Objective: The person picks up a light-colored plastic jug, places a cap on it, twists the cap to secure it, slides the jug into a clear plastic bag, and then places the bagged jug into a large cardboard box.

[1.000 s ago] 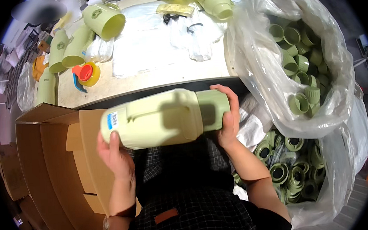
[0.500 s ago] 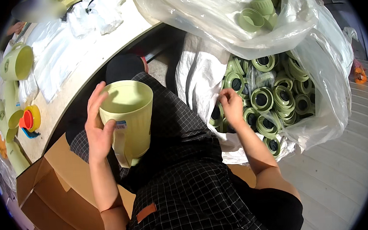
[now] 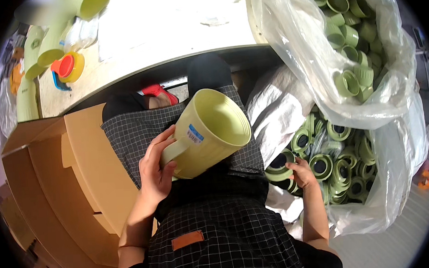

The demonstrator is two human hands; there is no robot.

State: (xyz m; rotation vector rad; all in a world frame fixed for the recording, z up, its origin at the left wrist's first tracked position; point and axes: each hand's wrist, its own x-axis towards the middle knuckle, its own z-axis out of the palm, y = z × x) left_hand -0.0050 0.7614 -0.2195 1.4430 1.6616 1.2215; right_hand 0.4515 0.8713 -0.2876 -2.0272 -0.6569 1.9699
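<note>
A large pale-green plastic jug (image 3: 186, 160) is tilted over my lap, its wide mouth facing up and to the right. My left hand (image 3: 156, 175) is closed around its handle, next to a small blue-and-white sticker. On the right, my right hand (image 3: 303, 173) pinches the rim of a round green lid (image 3: 279, 161) with a dark centre. Beneath that hand lies a heap of similar lids (image 3: 342, 172) in a plastic-lined white sack (image 3: 281, 93). How many lids the fingers hold is hard to make out.
An open cardboard box (image 3: 85, 156) stands at my left. Behind it a curved white table (image 3: 159, 31) holds more green jugs (image 3: 52, 43) and a yellow, red and blue plastic piece (image 3: 73, 67). A clear bag (image 3: 286, 21) of small green cups (image 3: 348, 83) stands at the far right.
My view has turned leftward. The jug has tipped from nearly upright to leaning right, with my left hand now around its handle. My right hand has taken hold of a lid.
</note>
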